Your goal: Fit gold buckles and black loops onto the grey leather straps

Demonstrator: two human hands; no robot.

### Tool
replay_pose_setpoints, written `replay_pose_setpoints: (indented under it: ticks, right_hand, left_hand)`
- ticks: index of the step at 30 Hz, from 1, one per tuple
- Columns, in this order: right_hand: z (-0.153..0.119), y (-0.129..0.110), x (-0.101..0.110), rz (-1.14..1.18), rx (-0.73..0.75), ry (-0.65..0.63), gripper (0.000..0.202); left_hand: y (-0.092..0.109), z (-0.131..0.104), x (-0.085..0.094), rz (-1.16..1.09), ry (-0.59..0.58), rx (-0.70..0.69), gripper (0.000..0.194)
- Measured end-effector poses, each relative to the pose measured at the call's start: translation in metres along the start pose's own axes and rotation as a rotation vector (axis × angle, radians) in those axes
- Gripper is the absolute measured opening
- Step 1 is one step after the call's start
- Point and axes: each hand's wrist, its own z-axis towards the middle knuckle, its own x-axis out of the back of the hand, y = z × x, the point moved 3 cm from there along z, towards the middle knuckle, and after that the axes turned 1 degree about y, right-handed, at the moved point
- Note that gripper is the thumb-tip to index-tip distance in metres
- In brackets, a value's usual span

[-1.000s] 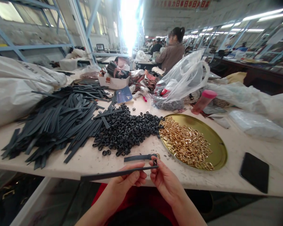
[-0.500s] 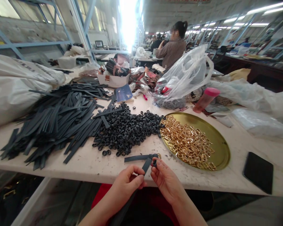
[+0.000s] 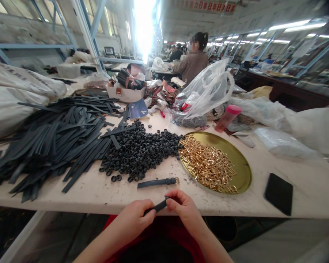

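A dark strap (image 3: 161,205) is gripped in my left hand (image 3: 139,216), thumb on top, just in front of the table edge. My right hand (image 3: 182,204) pinches the far end of that strap, its fingertips covering whatever sits there. Just beyond my hands lies another strap (image 3: 153,183), with a dark loop around it and a gold buckle (image 3: 177,180) at its right end. Farther back is a heap of small black loops (image 3: 142,149). To its right a round golden tray (image 3: 242,171) carries many gold buckles (image 3: 208,164).
Loose dark straps (image 3: 71,135) are piled at the left beside a white sack (image 3: 16,91). A black phone (image 3: 279,193) lies at right. Behind are a blue booklet (image 3: 137,109), a clear plastic bag (image 3: 205,91) and a pink-lidded jar (image 3: 228,118). A co-worker (image 3: 194,60) is beyond the table.
The small black loop that showed in my right fingers is now hidden, and those fingers have closed on the strap's end. The strap has tilted flatter. The whole view has shifted slightly.
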Motion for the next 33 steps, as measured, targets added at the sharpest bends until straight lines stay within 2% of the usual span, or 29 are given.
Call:
replay_pose_setpoints:
  ticks: [3, 5, 7, 9, 11, 12, 14, 16, 18, 20, 23, 26, 28, 31, 33]
  right_hand:
    - [-0.002, -0.002, -0.004, 0.006, -0.03, -0.094, 0.021]
    - [-0.001, -0.003, -0.005, 0.017, -0.02, -0.077, 0.021]
    - [0.001, -0.002, -0.007, 0.039, 0.003, -0.033, 0.023]
    - [0.003, 0.001, -0.008, 0.059, 0.034, -0.011, 0.029]
    - [0.007, 0.0, -0.006, 0.017, 0.086, -0.021, 0.042]
    - [0.01, -0.004, -0.002, -0.068, 0.126, -0.026, 0.044]
    - [0.02, -0.021, 0.014, -0.408, 0.238, 0.005, 0.034]
    - [0.036, -0.044, 0.037, -0.948, 0.348, 0.15, 0.017]
    - [0.057, -0.064, 0.061, -1.468, 0.335, 0.268, 0.02]
    - [0.079, -0.074, 0.077, -1.576, 0.299, 0.269, 0.017]
    - [0.101, -0.076, 0.086, -1.582, 0.266, 0.223, 0.016]
    - [0.107, -0.078, 0.086, -1.548, 0.254, 0.202, 0.017]
    - [0.102, -0.083, 0.083, -1.487, 0.263, 0.191, 0.015]
    - [0.081, -0.088, 0.068, -1.357, 0.287, 0.128, 0.013]
    - [0.062, -0.083, 0.049, -1.088, 0.246, 0.031, 0.015]
  left_hand:
    - [0.002, 0.0, -0.004, -0.092, -0.064, 0.008, 0.022]
    - [0.001, 0.0, -0.011, -0.262, -0.148, 0.049, 0.023]
    - [-0.002, 0.0, -0.019, -0.424, -0.209, 0.105, 0.033]
    - [-0.005, 0.003, -0.024, -0.558, -0.192, 0.134, 0.046]
    - [-0.006, 0.009, -0.024, -0.65, -0.109, 0.134, 0.051]
    - [-0.007, 0.013, -0.022, -0.667, -0.059, 0.13, 0.05]
    - [-0.006, 0.021, -0.015, -0.622, 0.037, 0.102, 0.041]
    - [-0.004, 0.027, -0.006, -0.537, 0.123, 0.068, 0.031]
    - [-0.002, 0.033, -0.002, -0.472, 0.151, 0.056, 0.026]
    - [-0.001, 0.036, -0.003, -0.438, 0.13, 0.047, 0.026]
    - [-0.002, 0.038, -0.012, -0.419, 0.088, 0.019, 0.026]
    - [-0.008, 0.037, -0.022, -0.462, 0.014, 0.1, 0.025]
    - [-0.009, 0.036, -0.025, -0.531, -0.001, 0.131, 0.023]
    - [-0.001, 0.035, -0.022, -0.652, 0.068, 0.094, 0.019]
    - [0.008, 0.034, -0.019, -0.725, 0.113, 0.085, 0.022]
